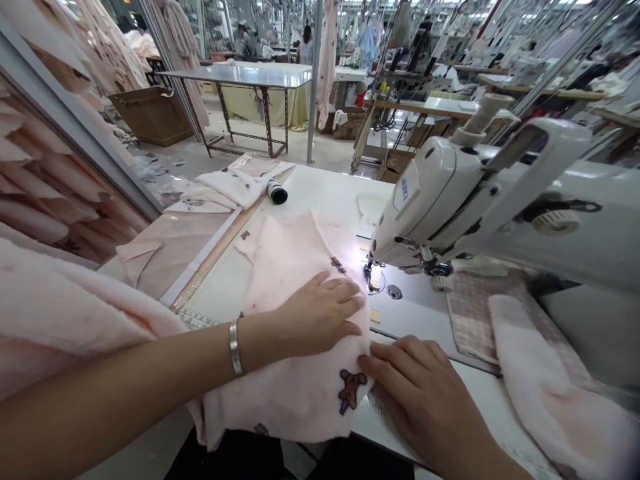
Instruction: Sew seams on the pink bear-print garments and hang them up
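A pale pink fleece piece (295,267) with printed bears lies on the sewing table, its right edge beside the needle area of a white sewing machine (430,200). My left hand (320,313) rests flat on top of the fleece, palm down, fingers stretched and slightly apart. At the fleece's right edge, just in front of the machine's presser foot (371,277), my right hand (425,393) has its fingers closed on the border of the cloth. The right thumb is mostly hidden. The front of the fleece hangs over the table edge above my lap.
More pink fleece (540,373) and a checked cloth (480,313) lie at the right. A dark-ended roll (277,192) and folded printed fabric (225,190) sit at the back left. Fleece is heaped at the left; a metal post (85,113) slants there.
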{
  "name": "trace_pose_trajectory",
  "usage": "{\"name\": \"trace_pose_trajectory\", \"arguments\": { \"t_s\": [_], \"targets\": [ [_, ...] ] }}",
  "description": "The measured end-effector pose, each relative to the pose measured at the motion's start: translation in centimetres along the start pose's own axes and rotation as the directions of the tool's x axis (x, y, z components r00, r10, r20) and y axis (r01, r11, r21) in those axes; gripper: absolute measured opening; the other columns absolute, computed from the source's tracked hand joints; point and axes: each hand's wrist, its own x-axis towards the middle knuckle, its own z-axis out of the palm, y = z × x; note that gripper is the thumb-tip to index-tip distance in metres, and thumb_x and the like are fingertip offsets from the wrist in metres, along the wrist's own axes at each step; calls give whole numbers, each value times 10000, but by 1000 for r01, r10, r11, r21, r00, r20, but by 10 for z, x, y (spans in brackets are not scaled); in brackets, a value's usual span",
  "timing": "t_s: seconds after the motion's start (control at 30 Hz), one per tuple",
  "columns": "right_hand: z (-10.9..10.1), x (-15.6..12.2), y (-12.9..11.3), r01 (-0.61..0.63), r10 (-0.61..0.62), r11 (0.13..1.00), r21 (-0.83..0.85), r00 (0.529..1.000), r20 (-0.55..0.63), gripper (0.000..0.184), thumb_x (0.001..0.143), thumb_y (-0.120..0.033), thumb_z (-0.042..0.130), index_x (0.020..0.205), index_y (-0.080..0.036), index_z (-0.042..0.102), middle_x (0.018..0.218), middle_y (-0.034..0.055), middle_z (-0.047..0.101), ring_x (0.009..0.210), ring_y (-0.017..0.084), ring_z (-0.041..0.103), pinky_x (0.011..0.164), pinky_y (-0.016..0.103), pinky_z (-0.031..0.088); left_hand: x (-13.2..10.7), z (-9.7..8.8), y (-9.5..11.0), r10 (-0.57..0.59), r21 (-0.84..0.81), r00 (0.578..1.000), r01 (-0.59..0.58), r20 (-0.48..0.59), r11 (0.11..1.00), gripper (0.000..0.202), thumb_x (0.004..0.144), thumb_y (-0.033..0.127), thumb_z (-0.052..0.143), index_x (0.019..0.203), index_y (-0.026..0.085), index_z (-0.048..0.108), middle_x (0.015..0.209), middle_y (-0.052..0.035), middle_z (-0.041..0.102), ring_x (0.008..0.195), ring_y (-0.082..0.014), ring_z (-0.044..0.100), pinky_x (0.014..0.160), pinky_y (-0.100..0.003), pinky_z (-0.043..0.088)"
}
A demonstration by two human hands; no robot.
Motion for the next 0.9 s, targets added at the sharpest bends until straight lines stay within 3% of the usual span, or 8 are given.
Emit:
{"name": "trace_pose_trajectory", "arguments": {
  "t_s": [0.17,0.3,0.4,0.53,0.63,0.9],
  "targets": [
    [1,11,18,10,-11,999,-47,1000,-8,185,892,-128,471,965,-186,631,969,34,663,805,185,458,667,334,283,21,-7,-22,1,-81,1000,1,27,997,408,946,439,404,1247,174,477,1316,-66,494,1228,-225,424,1065,-454,270],
    [4,13,22,2,-3,999,-52,1000,-14,198,887,-109,469,977,-176,632,948,45,663,797,182,472,668,334,301,27,-4,-28,28,-50,1000,-28,2,998,418,942,457,398,1238,178,491,1293,-79,506,1189,-238,451,1040,-465,290],
    [4,12,18,2,-5,997,-83,999,-33,202,870,-104,492,1001,-153,638,1045,93,647,856,210,492,693,349,333,26,0,-32,75,-1,996,-76,-51,997,411,940,439,412,1225,160,511,1258,-97,529,1151,-255,472,1005,-477,322],
    [0,11,12,38,-39,995,-95,999,-14,215,884,-139,478,1023,-141,642,1144,78,643,912,229,503,739,374,355,26,3,-37,275,35,956,-272,-106,962,217,942,238,442,1041,178,625,1083,-45,619,1011,-183,524,949,-365,382],
    [-1,14,14,57,-56,995,-86,998,15,217,897,-147,464,1009,-144,650,1083,35,677,880,208,508,729,364,351,30,4,-43,384,31,915,-383,-122,923,236,933,141,424,984,181,651,1011,-30,644,935,-144,539,883,-287,416],
    [4,39,45,11,-4,976,-218,1000,31,212,902,-189,483,1014,-183,662,1030,22,675,858,204,539,696,346,365,60,0,-73,361,11,917,-365,-166,931,243,946,243,439,882,157,657,935,-47,645,863,-148,553,832,-277,424]
  ]
}}
